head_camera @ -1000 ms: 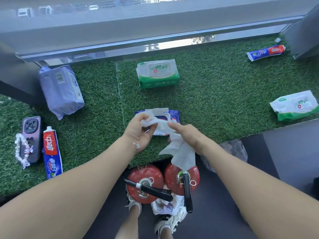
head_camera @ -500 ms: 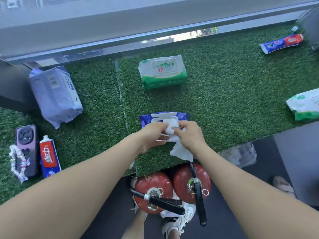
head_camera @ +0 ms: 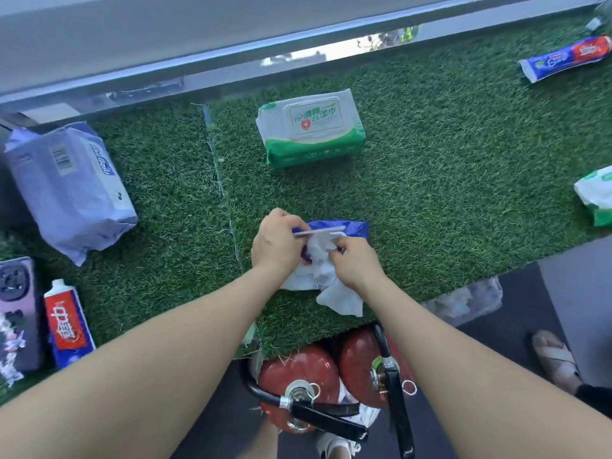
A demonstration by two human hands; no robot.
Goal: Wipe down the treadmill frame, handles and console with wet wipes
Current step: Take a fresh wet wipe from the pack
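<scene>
Both hands have come down from mid-air onto the blue wet-wipe pack (head_camera: pixel 334 228), which lies on the artificial-grass bench (head_camera: pixel 447 180) at its near edge, in the middle of the view. A second ago a wipe was held up between the hands; now it is low against the pack's opening. This suggests the person is separating one sheet from the pack, so wiping of the treadmill has not begun, and no treadmill part can be clearly made out in view.

On the left, the left hand (head_camera: pixel 276 241) grips the pack's raised white flip lid (head_camera: pixel 319 231), its fingers curled over the lid's left end. In the middle, the white wet wipe (head_camera: pixel 337 298) bunches up out of the opening and trails toward the near edge as a crumpled, limp, damp-looking sheet. On the right, the right hand (head_camera: pixel 356 265) pinches the wipe in a narrow grip just beside the opening.

The pack is blue on its far side and white on its near side. Farther away on the bench lies a green-and-white alcohol wipe pack (head_camera: pixel 311 127), lid closed.
</scene>
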